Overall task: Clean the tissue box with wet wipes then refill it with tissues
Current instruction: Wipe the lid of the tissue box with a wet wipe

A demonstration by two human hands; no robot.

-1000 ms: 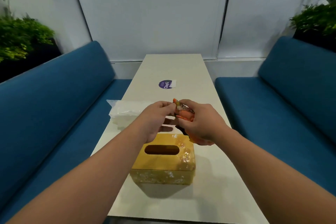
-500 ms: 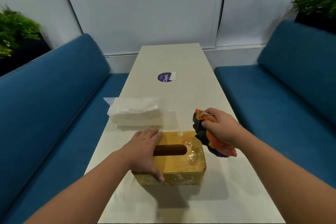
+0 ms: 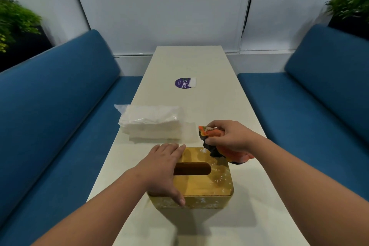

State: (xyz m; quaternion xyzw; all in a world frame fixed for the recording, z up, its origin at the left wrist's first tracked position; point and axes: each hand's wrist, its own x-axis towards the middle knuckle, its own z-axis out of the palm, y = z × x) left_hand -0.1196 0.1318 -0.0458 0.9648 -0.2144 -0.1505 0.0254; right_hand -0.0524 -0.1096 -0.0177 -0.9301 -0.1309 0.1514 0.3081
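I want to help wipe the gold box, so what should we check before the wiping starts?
1. Tissue box held steady: ok, the left hand rests flat on its top, thumb over the front edge.
2. Something to wipe with: cannot tell, the right hand grips a crumpled orange and black packet; no wipe shows.
3. Box empty: cannot tell, the slot looks dark.
4. Dirt to clean: ok, white specks show on the lid.
5. Refill ready: ok, the pack of tissues lies on the table behind the box.
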